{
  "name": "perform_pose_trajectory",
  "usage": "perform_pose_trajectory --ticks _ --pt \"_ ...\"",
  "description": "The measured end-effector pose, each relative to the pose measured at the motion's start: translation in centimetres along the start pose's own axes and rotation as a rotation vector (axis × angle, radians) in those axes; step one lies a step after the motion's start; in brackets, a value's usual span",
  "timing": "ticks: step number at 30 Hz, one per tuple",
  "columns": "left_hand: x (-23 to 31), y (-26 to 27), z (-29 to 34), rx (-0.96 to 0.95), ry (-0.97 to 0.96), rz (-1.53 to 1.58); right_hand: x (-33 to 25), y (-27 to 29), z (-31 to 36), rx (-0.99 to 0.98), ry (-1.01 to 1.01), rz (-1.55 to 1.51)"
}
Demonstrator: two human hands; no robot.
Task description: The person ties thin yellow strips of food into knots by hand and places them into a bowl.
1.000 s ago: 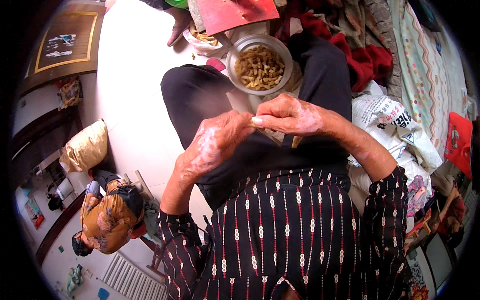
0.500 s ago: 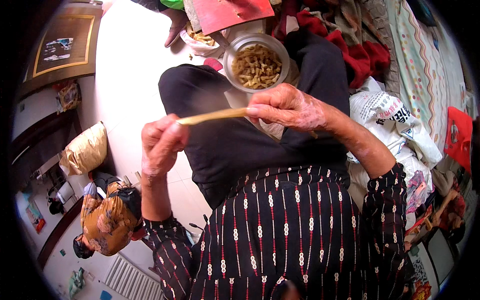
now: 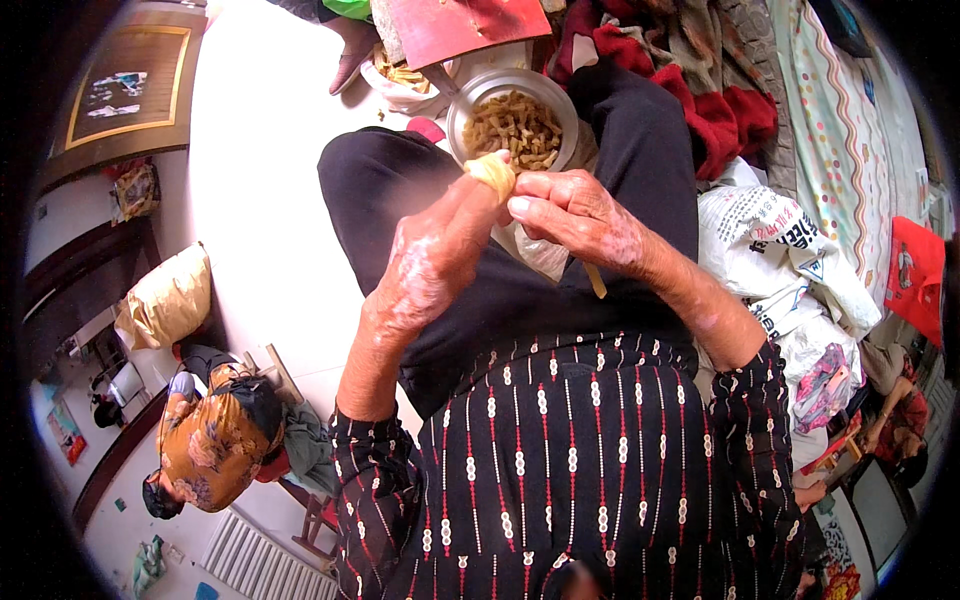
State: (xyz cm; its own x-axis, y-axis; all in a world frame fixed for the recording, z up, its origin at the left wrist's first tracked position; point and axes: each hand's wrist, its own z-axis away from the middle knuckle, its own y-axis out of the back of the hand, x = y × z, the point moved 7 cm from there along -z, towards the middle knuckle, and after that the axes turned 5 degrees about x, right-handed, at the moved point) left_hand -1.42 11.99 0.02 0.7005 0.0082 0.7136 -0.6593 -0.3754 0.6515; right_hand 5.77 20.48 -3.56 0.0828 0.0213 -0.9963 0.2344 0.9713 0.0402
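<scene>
A flat pale-yellow strip (image 3: 490, 174) is looped round the fingers of my left hand (image 3: 432, 245), just above my lap. My left fingers are pressed together inside the loop. Right beside them, my right hand (image 3: 585, 218) is closed in a pinch on the strip, its fingertips touching or nearly touching my left ones. A loose yellow end (image 3: 597, 281) hangs below my right palm. Just beyond both hands stands a round metal bowl (image 3: 568, 112) with many short brownish-yellow pieces (image 3: 512, 125) in it. What the fingertips grip is partly hidden.
Past the bowl are a red board (image 3: 468, 28) and a bag of yellow strips (image 3: 405, 92). White printed sacks (image 3: 760, 235) lie at my right, near a patterned bed cover (image 3: 835, 140). Another person in an orange flowered top (image 3: 215, 430) is at the left.
My left hand has moved right and forward to meet my right hand. The strip, stretched straight between them before, is now looped round my left fingers.
</scene>
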Motion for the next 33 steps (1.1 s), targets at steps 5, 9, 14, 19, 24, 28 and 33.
perform_pose_trajectory --ticks 5,9,14,19,24,28,33 --pt "0.0 -0.9 0.7 -0.069 0.01 0.09 2.0 -0.6 0.9 0.015 -0.082 -0.101" --pt "0.0 -1.5 1.2 -0.115 -0.007 0.191 2.2 -1.1 1.4 -0.009 -0.2 -0.205" --pt "-0.4 -2.6 1.5 -0.204 -0.046 0.133 4.6 -1.2 2.3 0.022 -0.416 -0.305" --pt "0.9 -2.3 1.3 -0.143 -0.117 -0.122 4.1 -1.2 2.2 0.116 -0.362 -0.397" --pt "1.3 -1.7 0.9 -0.122 -0.118 -0.034 3.9 -1.7 2.9 0.066 -0.461 -0.428" --pt "1.2 -1.6 1.2 -0.093 -0.131 0.006 4.1 -1.8 3.2 0.095 -0.398 -0.391" --pt "1.9 -0.3 1.5 0.123 -0.24 -0.117 4.2 -1.5 3.0 0.222 -0.329 -0.451"
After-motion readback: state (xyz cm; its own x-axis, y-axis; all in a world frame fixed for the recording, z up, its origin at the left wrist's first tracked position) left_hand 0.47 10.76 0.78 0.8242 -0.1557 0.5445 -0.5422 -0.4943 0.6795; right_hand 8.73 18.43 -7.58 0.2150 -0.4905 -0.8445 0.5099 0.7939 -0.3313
